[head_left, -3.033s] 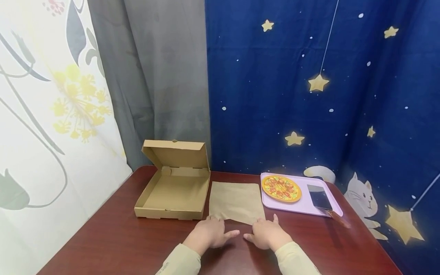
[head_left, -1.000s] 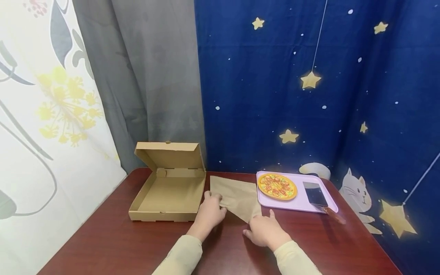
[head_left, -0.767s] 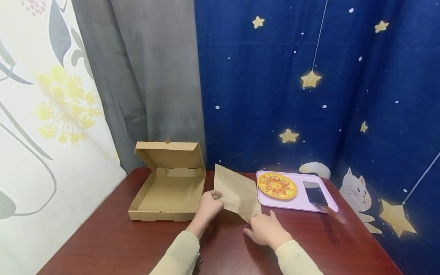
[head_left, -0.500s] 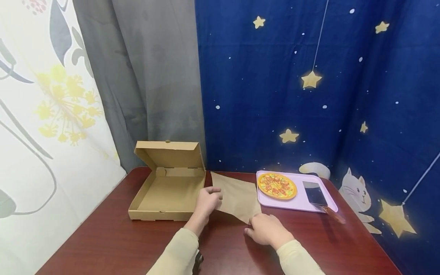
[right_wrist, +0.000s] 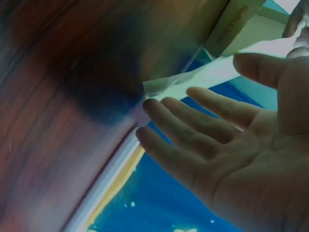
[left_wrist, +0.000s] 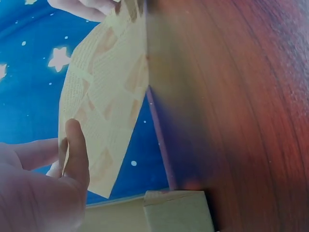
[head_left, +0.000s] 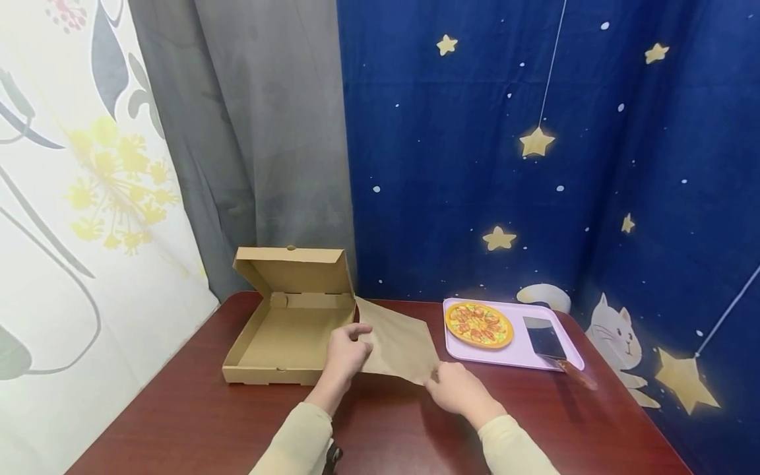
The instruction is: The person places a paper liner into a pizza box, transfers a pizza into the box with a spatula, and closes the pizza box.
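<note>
One paper (head_left: 398,343), raised between box (head_left: 267,375) and tray (head_left: 519,349): likely light, limp (could tear). Left hand (head_left: 346,353) pinches its edge; right hand (head_left: 460,390) at near corner, can't tell if pinching. Take corners.

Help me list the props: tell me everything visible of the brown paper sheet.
The brown paper sheet looks thin, tan, four-sided and gently bowed. It appears plain from above; the left wrist view shows faint text-like lines and darker patches on it. It slants, seemingly raised off the table, between the open box and the lilac tray. The left hand pinches its left edge; the right hand is at its near right corner, grip unclear.
</note>
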Demonstrator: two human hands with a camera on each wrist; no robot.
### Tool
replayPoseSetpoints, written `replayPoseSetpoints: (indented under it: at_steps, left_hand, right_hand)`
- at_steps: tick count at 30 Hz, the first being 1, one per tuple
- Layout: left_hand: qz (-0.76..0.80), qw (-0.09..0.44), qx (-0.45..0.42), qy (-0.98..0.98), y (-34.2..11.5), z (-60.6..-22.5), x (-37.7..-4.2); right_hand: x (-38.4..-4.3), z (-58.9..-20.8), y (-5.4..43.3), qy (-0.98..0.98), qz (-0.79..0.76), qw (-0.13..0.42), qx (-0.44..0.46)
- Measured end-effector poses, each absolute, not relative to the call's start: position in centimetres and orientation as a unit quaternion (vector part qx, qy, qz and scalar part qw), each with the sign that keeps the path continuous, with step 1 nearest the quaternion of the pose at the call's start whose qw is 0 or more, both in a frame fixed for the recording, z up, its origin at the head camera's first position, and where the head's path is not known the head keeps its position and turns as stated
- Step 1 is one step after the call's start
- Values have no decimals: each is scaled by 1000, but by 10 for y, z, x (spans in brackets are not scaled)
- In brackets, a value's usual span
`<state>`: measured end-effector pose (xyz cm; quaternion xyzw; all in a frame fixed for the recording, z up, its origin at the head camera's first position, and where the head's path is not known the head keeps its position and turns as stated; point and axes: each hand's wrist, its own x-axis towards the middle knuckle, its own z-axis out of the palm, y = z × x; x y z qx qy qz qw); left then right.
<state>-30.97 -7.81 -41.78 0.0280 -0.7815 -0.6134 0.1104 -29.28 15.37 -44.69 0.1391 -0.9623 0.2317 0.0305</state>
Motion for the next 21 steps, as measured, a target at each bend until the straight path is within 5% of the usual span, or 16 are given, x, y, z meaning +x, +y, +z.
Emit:
replayPoseSetpoints:
  at_steps: [21]
  left_hand:
    - [-773, 65, 17, -631, -98, -391, -293]
  right_hand:
    - [-294, -441, 131, -791, 603, -97, 22]
